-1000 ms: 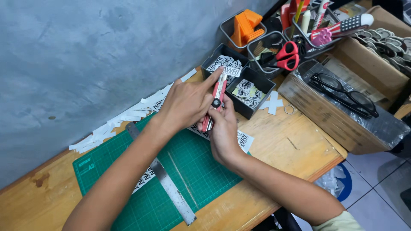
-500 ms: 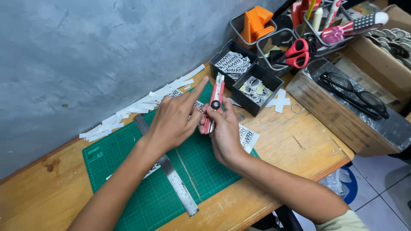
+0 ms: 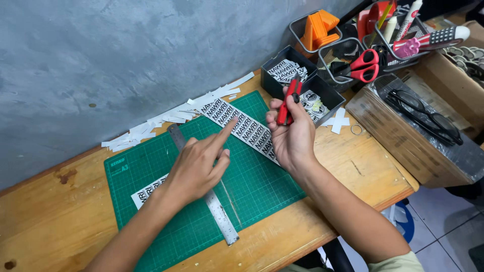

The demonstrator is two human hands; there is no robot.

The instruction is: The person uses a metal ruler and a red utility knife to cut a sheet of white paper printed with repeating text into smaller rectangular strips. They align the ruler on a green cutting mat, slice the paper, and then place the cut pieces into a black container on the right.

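Left hand [image 3: 197, 166]: palm down, forearm entering from the lower left, index finger extended forward, other fingers loosely curled. Right hand [image 3: 291, 135]: raised, palm turned toward the camera, fingers closed in a grip, forearm entering from the lower right.

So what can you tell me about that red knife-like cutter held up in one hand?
The slim red utility cutter with black parts looks plastic. It stands nearly upright in the person's right hand, gripped by fingers and thumb around its lower half, raised above the green gridded cutting mat and touching nothing else. A black slider knob sits on its upper body. Whether the blade is out cannot be told. Behind it is a dark tray of printed stickers.
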